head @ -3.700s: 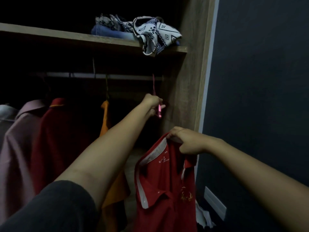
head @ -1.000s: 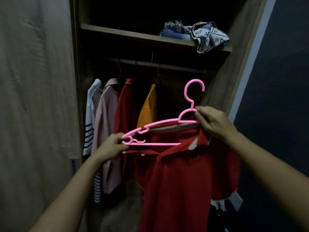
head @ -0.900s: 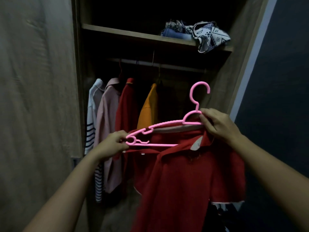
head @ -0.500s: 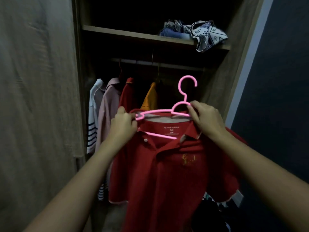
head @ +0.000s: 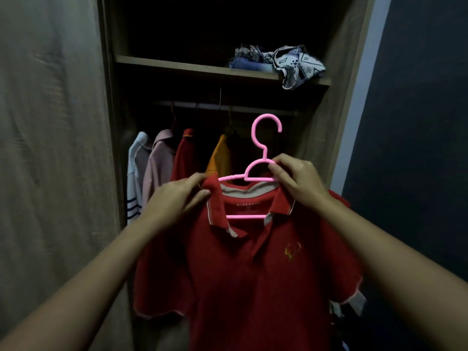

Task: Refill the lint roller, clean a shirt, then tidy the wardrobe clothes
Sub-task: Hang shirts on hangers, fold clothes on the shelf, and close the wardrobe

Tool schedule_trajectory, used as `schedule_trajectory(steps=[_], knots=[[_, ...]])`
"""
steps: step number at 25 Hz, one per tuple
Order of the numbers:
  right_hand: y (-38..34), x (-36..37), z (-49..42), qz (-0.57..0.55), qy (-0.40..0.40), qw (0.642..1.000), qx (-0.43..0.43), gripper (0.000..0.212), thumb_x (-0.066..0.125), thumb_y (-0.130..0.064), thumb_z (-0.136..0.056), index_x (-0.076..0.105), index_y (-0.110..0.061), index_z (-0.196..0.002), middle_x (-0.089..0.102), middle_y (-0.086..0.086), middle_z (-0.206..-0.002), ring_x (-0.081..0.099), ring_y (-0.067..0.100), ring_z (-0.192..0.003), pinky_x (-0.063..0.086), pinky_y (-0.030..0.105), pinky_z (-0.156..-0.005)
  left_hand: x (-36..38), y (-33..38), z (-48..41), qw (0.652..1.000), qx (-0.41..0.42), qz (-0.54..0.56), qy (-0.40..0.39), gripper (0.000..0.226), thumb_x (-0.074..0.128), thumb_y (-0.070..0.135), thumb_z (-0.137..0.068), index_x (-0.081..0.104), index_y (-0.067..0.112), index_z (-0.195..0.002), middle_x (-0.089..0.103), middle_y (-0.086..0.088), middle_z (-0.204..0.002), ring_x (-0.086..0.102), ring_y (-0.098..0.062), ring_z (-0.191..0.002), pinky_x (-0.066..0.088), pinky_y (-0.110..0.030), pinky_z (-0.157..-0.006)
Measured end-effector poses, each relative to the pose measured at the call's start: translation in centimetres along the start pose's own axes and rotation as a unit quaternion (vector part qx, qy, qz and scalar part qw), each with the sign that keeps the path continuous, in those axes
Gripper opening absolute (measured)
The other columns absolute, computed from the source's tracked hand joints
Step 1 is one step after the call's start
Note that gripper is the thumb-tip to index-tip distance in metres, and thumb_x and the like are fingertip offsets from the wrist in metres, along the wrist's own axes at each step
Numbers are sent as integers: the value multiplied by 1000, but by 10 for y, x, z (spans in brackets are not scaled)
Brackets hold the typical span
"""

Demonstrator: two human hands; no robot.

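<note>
The red polo shirt (head: 240,274) hangs on a pink hanger (head: 245,216), held up in the near middle in front of the open wardrobe. The left hand (head: 177,196) pinches the shirt's left collar edge between thumb and fingers. The right hand (head: 298,181) is clamped on the hanger's right shoulder and the collar beneath it. Farther in, a white striped shirt (head: 135,173), a pink shirt (head: 157,168) and an orange top (head: 220,155) hang from the rail (head: 222,107). Folded clothes (head: 296,64) lie on the shelf (head: 192,68) above.

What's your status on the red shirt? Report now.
Left hand pinches red shirt collar. Right hand grips pink hanger, seated in neck. Not yet on rail; path looks clear.
</note>
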State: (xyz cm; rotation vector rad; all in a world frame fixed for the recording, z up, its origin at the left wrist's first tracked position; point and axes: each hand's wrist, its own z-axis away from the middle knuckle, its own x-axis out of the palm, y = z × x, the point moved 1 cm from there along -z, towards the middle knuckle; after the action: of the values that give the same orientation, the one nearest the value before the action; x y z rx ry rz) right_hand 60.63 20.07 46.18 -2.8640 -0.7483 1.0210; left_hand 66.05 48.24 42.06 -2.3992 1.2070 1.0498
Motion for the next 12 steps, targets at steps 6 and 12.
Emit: schedule_trajectory(steps=[6, 12], knots=[[-3, -5, -1, 36, -21, 998, 45, 24, 38, -46, -94, 56, -31, -102, 66, -9, -91, 58, 9, -81, 45, 34, -69, -19, -6, -8, 988, -33, 124, 89, 50, 45, 53, -84, 64, 21, -117, 71, 7, -105, 65, -9, -97, 48, -25, -83], [20, -14, 26, 34, -48, 990, 127, 64, 6, -64, -83, 56, -25, -86, 60, 2, -66, 56, 18, -64, 39, 32, -64, -47, -22, -10, 979, -86, 145, 117, 26, 65, 30, -87, 68, 27, -112, 67, 22, -93, 58, 12, -91, 41, -5, -81]])
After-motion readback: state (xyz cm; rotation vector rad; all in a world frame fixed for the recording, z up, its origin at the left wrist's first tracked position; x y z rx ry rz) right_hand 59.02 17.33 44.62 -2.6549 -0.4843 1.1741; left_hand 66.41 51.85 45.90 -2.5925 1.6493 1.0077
